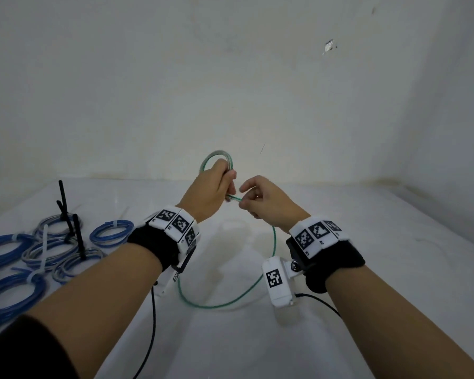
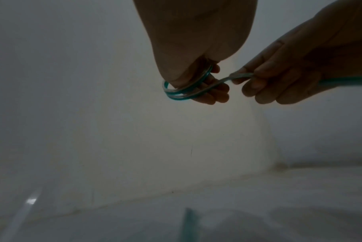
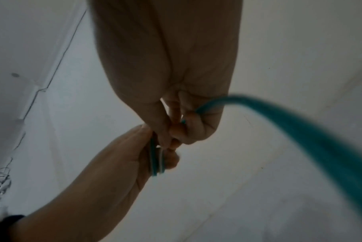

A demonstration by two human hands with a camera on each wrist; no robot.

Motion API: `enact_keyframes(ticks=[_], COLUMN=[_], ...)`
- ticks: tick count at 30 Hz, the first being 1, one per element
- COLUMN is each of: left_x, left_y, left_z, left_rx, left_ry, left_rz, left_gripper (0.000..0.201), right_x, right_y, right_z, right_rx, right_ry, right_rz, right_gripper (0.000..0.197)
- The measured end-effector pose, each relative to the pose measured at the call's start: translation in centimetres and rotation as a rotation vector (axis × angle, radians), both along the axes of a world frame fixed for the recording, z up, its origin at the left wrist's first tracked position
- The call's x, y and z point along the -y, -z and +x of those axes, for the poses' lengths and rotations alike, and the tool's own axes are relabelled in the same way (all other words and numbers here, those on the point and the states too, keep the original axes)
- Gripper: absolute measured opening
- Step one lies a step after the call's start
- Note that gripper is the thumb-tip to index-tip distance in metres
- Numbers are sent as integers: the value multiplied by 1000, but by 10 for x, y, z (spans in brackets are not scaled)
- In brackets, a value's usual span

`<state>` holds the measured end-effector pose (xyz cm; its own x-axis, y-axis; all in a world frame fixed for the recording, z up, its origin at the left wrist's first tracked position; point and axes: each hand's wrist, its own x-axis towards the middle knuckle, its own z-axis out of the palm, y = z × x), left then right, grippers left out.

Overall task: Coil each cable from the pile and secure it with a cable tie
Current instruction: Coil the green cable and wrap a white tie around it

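A green cable (image 1: 273, 242) is partly wound into a small coil (image 1: 217, 157) raised above the white table (image 1: 367, 242). My left hand (image 1: 216, 187) grips that coil (image 2: 176, 95) between thumb and fingers. My right hand (image 1: 260, 199) pinches the cable (image 2: 240, 75) just right of the coil. From my right hand (image 3: 188, 127) the loose length (image 3: 300, 131) hangs down, loops across the table and runs back under my left wrist. The coil (image 3: 156, 160) shows edge-on in the left hand (image 3: 134, 155) in the right wrist view.
Several coiled blue and grey cables (image 1: 39, 253) lie at the table's left, bound with ties; black tie tails (image 1: 63, 201) and a white one (image 1: 43, 250) stick up. A pale wall (image 1: 230, 77) stands close behind. Black leads (image 1: 152, 324) hang from my wrist cameras.
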<state>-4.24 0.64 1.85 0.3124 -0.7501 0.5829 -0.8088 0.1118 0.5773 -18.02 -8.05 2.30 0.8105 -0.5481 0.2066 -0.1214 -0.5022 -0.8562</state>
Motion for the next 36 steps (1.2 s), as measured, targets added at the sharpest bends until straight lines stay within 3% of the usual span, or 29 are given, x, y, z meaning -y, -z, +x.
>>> enact_keyframes(ticks=[6,9,13,18,21,26,32,36], left_x=[-1,-3,-5,-5,-5,-8,-13,-17], left_y=[1,1,3,3,3,-3,-6,-5], left_z=[12,9,0,-6,-9,-15,-14,-10], left_rx=[298,383,237,101,-141,-467,-598,-501], left_ry=[-286,-244,57,9,25,116,127,121], left_rz=[251,411,567,595,517,482,453,487], left_gripper=[26,32,32,34,36,37,38,36], right_x=[7,10,15,12,15,17,18,20], right_y=[2,3,7,15,22,21,12,1], right_z=[-10,-11,-11,-9,-9,-6,-4,-9], right_rx=[-113,-147,-166,-117,-63,30,152,-49], right_ry=[-6,52,193,201,271,389,274,192], right_rz=[-243,-405,-613,-664,-702,-772,-553,-429], right_gripper=[20,18,11,11,17,10,13,19])
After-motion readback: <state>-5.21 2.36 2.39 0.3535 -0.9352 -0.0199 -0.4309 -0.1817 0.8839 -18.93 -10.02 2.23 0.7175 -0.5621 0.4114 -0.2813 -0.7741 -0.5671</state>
